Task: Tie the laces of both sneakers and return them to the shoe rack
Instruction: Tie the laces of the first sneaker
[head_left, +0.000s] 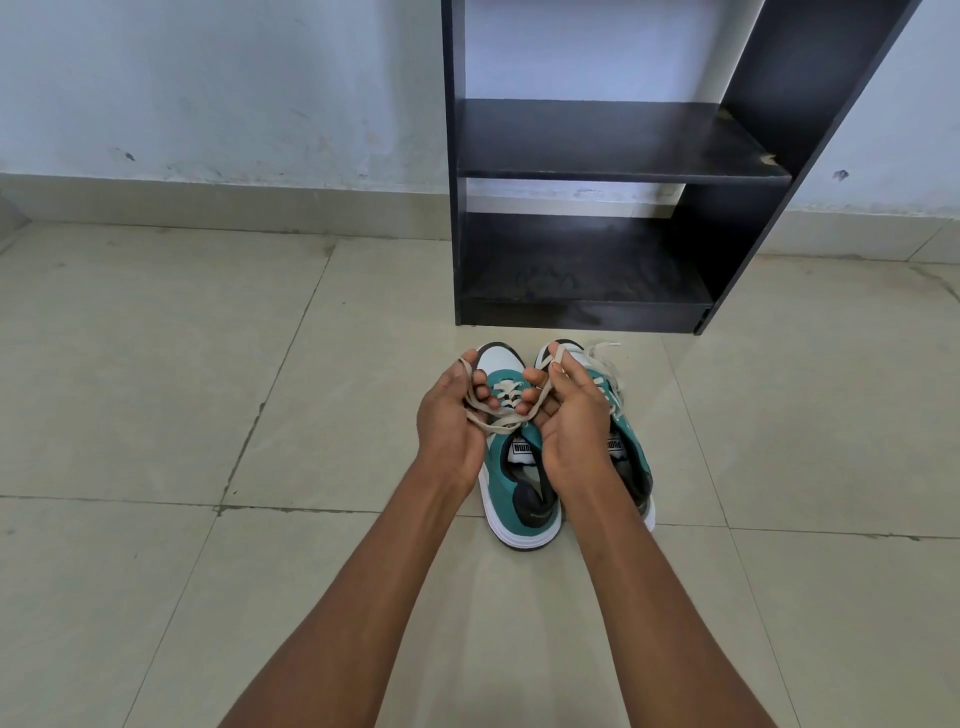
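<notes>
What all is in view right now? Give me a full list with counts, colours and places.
Sneakers: 2, teal and white with black heels, side by side on the floor in front of the rack; left sneaker, right sneaker.
Laces: cream; the left sneaker's lace is held between both hands, the right sneaker's lace lies loose by its toe.
Rack: 1, black, two shelves visible, against the wall, no shoes on it.
Floor: beige tiles.
Wall: pale blue-white, scuffed.
Left hand: gripping the lace, over the left sneaker.
Right hand: gripping the lace, partly covering the right sneaker.
</notes>
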